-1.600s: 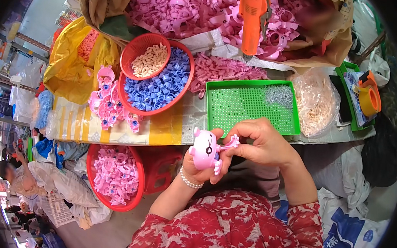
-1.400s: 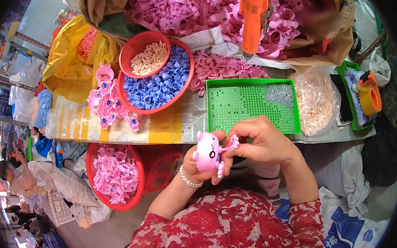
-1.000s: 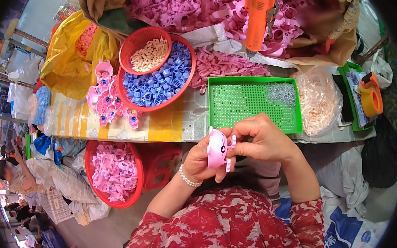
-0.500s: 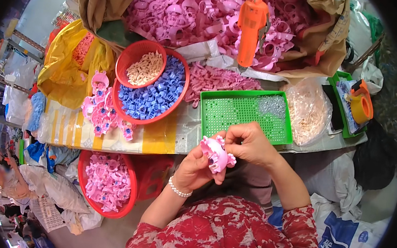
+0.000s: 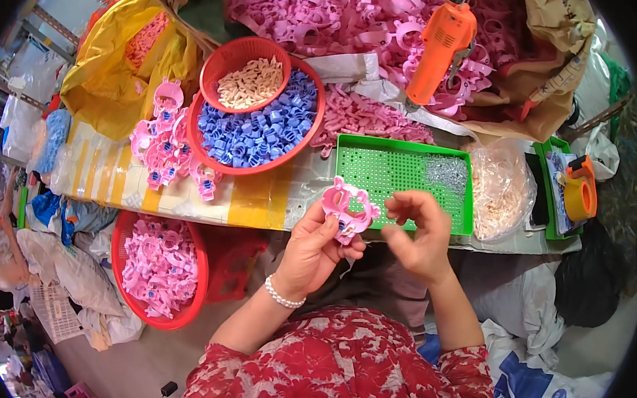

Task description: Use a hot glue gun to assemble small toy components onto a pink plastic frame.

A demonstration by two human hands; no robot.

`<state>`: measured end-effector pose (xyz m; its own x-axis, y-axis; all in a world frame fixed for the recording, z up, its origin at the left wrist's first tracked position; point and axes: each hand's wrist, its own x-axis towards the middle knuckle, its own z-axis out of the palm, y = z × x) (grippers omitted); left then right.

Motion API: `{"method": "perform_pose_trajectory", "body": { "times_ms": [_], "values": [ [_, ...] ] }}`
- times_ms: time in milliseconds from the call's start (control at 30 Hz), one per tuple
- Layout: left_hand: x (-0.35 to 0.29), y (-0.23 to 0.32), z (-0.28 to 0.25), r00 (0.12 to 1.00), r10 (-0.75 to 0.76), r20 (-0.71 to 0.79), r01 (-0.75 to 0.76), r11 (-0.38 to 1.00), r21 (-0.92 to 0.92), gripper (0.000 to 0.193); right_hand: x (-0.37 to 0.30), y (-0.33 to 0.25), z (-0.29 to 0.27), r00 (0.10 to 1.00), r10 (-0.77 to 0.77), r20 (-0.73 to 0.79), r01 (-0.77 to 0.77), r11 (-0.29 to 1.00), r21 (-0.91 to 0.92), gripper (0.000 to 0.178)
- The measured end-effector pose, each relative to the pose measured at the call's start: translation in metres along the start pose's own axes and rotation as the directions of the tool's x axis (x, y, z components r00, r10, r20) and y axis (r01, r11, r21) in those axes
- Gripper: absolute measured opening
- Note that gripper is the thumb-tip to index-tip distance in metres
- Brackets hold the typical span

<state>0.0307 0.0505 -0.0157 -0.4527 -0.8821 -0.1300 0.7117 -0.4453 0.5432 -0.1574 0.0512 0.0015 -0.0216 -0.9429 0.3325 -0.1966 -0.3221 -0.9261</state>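
Note:
My left hand [image 5: 308, 252] holds a pink plastic casing [image 5: 349, 209] with rounded ears and a ring-like opening. A small blue piece shows in its lower part. Just to the right of the casing is my right hand [image 5: 422, 237], its thumb and bent fingers apart, with nothing visible between them. Beyond both hands lies a green perforated tray [image 5: 380, 175], with small silvery screws [image 5: 448, 173] heaped in its right corner. An orange electric screwdriver [image 5: 442, 48] hangs above and behind the tray.
At left, a red basket of blue clips [image 5: 252, 135] carries a smaller red bowl [image 5: 208, 78] of beige pieces. Pink casings [image 5: 165, 146] are piled beside it. Below the table edge stands a red basket [image 5: 201, 294] of casings. A bag of beige pieces [image 5: 500, 194] lies right of the tray.
My right hand has come away from the casing, and its fingers have parted. My left hand has turned the casing so its opening shows. The whole view has shifted slightly.

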Motion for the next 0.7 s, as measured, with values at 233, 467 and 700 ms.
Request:
{"method": "perform_pose_trajectory", "body": {
  "times_ms": [233, 467, 700],
  "values": [
    [-0.001, -0.013, 0.01, 0.992, 0.101, -0.078, -0.094, 0.992, 0.088, 0.043, 0.008, -0.015, 0.014, 0.833, -0.431, 0.346, 0.552, 0.68, -0.482, 0.107],
    [0.0, -0.019, 0.011, 0.983, 0.155, -0.095, -0.138, 0.977, 0.165, 0.046, 0.01, -0.012, 0.02, 0.869, -0.371, 0.328, 0.491, 0.733, -0.47, 0.096],
    [-0.003, -0.009, 0.011, 0.995, 0.097, -0.022, -0.095, 0.994, 0.054, 0.057, 0.015, -0.014, 0.013, 0.866, -0.324, 0.38, 0.484, 0.73, -0.483, 0.096]
  ]
}}
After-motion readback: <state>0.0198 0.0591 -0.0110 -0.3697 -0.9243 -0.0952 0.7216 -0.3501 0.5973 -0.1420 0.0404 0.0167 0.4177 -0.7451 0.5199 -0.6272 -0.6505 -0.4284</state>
